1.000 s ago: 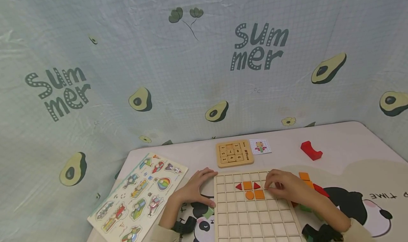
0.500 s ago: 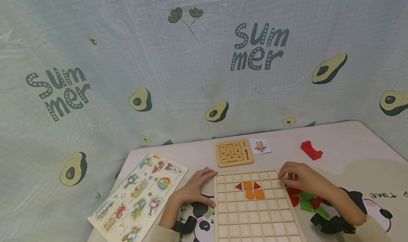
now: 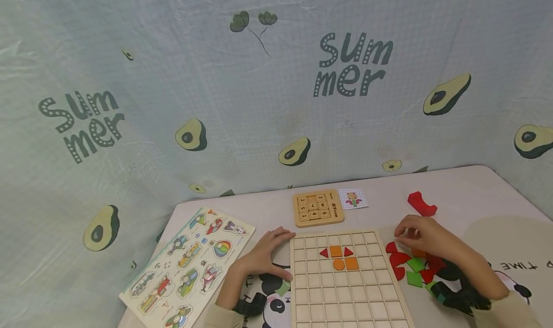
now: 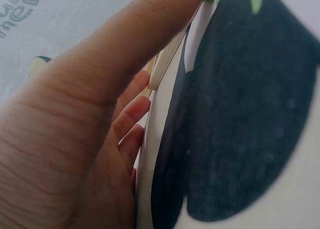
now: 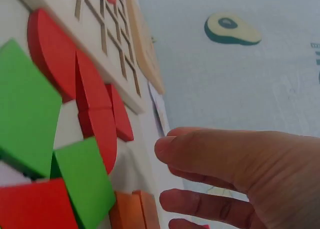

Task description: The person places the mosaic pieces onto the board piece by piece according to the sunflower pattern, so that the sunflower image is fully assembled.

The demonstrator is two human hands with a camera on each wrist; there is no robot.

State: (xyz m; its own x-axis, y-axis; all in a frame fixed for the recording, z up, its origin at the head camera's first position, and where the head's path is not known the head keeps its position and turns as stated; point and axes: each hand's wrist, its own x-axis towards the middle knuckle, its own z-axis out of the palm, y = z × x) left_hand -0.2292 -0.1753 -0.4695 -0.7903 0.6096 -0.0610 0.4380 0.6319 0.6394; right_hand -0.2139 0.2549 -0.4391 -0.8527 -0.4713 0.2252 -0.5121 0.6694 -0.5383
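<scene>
Movement is all on the right: the right hand (image 3: 421, 236), which a second ago hovered over the orange pieces (image 3: 341, 257) set in the grid board (image 3: 345, 289), has slid off the board's right edge and now hangs over the loose red and green pieces (image 3: 408, 265) on the table (image 3: 475, 198) beside it — fingers loosely bent, gripping nothing that shows. That reads as one piece placed and the hand gone back to the pile for another. The left hand (image 3: 265, 256) has not shifted, fingers and thumb resting against the board's left edge, steadying it.
</scene>
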